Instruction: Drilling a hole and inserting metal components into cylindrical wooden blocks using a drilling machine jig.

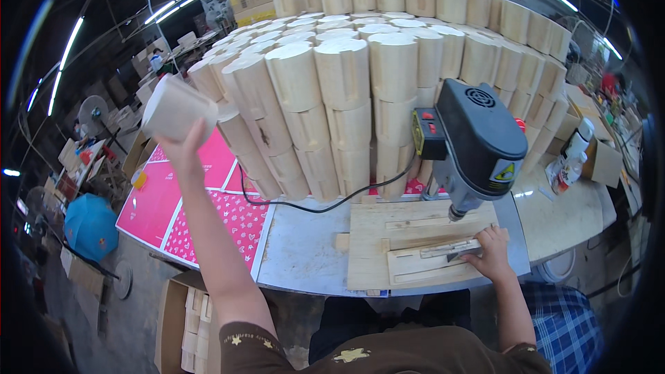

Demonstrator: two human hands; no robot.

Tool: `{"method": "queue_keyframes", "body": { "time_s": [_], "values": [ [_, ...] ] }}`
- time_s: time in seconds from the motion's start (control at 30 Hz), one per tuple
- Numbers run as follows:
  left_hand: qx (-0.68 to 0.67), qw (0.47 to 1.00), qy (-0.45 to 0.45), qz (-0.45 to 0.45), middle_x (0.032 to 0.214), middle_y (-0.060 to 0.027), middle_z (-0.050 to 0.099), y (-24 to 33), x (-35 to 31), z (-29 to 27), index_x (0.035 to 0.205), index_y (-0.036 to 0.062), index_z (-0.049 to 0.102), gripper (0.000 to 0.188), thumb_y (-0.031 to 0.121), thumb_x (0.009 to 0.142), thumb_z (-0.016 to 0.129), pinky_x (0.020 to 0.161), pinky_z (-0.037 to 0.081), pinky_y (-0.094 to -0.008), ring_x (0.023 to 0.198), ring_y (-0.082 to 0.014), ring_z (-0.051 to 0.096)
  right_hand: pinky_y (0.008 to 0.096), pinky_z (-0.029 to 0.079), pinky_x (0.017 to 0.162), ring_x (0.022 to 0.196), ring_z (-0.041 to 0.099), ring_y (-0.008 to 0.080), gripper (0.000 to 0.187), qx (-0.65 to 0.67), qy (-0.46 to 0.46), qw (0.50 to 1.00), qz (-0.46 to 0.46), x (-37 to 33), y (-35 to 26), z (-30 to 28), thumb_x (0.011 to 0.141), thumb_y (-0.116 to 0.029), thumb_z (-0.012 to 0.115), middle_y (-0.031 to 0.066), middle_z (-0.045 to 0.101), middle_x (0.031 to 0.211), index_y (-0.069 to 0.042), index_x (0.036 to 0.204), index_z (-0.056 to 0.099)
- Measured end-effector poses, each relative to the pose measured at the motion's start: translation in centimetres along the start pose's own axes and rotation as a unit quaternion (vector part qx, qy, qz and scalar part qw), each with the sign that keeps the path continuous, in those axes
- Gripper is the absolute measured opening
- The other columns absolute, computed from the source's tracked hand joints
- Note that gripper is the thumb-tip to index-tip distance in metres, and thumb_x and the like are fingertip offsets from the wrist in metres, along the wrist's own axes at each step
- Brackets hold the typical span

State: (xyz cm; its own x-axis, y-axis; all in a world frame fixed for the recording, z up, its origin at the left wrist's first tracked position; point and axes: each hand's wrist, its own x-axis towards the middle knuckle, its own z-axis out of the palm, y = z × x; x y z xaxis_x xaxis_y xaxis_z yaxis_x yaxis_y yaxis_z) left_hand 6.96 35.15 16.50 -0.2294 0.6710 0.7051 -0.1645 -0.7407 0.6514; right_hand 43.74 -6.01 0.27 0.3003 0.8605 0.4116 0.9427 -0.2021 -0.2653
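Note:
My left hand is raised at the left, its fingers closed round a pale wooden cylinder with a light flat end. Low at the right, my right hand grips the end of a narrow wooden jig on a plywood board. A small dark metal piece shows beside my thumb. Over the board hangs the black head of a bench drill, its chuck just above and behind my right hand.
Stacked wooden cylinders form a tall wall behind the drill. A black cable crosses the table. Pink printed sheets cover its left part. Below stands a cardboard box of wooden pieces; bottles stand at the right.

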Motion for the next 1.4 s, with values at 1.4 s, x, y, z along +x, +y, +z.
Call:
{"method": "queue_keyframes", "body": {
  "time_s": [1.4],
  "values": [
    [0.111, 0.826, -0.535, -0.142, 0.128, -0.0108, 0.04, 5.9, -34.3, 10.9, 0.124, 0.0075, 0.046, 0.079, 0.01, 0.054, 0.083, 0.092, 0.045, -0.0387, 0.118, -0.0263, 0.043, 0.0392, 0.042, 0.078, 0.086, 0.049, 0.0323, 0.03, 0.033, -0.051, 0.998, -0.018, -0.4, 1.4, -0.2, 0.068, -0.019, 0.072, 0.0119, 0.055, 0.088, -0.003, 0.087, 0.054]
  ]
}}
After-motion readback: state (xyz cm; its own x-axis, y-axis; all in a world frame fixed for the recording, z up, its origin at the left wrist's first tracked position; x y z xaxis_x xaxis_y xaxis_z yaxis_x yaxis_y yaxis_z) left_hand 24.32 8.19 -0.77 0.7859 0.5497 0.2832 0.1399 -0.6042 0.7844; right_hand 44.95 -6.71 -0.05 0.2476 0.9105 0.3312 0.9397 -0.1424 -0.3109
